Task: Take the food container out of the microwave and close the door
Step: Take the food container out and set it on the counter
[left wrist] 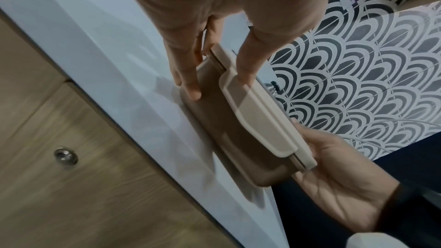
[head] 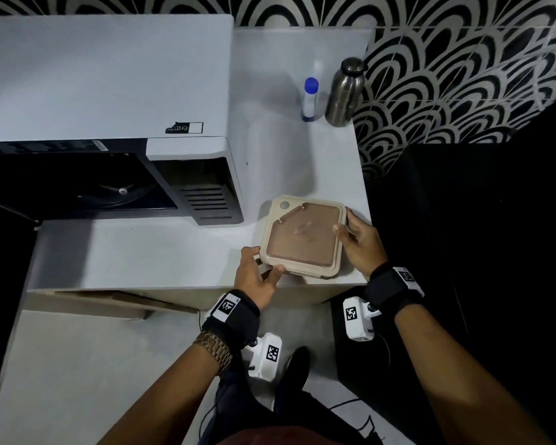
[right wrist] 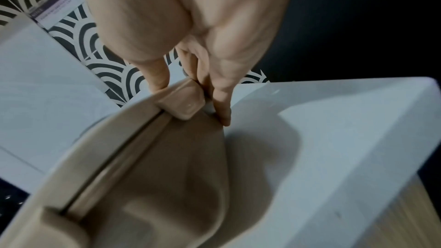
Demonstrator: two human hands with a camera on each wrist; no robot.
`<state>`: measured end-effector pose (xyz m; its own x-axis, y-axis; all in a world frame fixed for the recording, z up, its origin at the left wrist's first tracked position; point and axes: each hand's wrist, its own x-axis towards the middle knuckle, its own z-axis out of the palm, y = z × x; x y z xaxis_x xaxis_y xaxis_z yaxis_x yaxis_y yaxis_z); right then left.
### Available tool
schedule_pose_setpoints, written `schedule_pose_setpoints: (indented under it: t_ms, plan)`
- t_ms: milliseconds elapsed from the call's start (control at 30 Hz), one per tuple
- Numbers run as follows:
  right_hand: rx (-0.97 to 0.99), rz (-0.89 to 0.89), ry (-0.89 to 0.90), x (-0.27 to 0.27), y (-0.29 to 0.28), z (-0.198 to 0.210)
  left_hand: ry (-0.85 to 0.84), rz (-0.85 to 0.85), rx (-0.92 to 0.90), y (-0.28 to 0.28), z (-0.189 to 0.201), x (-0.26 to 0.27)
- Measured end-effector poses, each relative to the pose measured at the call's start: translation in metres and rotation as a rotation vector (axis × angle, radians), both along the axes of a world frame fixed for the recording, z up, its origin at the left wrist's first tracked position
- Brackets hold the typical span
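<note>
A beige square food container (head: 304, 236) with a brown see-through lid is at the front right of the white counter (head: 142, 252), just right of the microwave (head: 109, 91). My left hand (head: 257, 273) grips its near left corner, thumb on the lid rim. My right hand (head: 357, 240) grips its right side, thumb on top. In the left wrist view the container (left wrist: 241, 125) is just above or on the counter, with left fingers (left wrist: 188, 82) under its side. The right wrist view shows the container (right wrist: 155, 167) and a side clip (right wrist: 183, 101) between my fingers. The microwave cavity (head: 103, 187) stands open and dark; its door is out of sight.
A steel bottle (head: 345, 91) and a small blue-capped bottle (head: 310, 99) stand at the back right of the counter. Patterned black-and-white tiles (head: 463, 75) line the wall. Wooden drawer fronts (left wrist: 59, 148) sit below the counter edge. A dark drop lies right of the counter.
</note>
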<state>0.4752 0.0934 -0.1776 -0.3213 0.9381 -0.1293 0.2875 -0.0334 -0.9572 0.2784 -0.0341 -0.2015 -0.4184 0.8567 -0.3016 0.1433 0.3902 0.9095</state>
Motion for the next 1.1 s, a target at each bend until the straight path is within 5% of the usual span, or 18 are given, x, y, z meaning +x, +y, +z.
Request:
schedule_pose_setpoints:
  t_ms: [667,1100]
  plan:
    - [0.022,-0.058,-0.025,-0.024,0.142,-0.026,0.075,0.106,0.008,0.14,0.009,-0.002]
    - [0.057,0.018,-0.064,-0.03,0.172,-0.021,0.188,0.122,-0.056,0.158,0.012,-0.001]
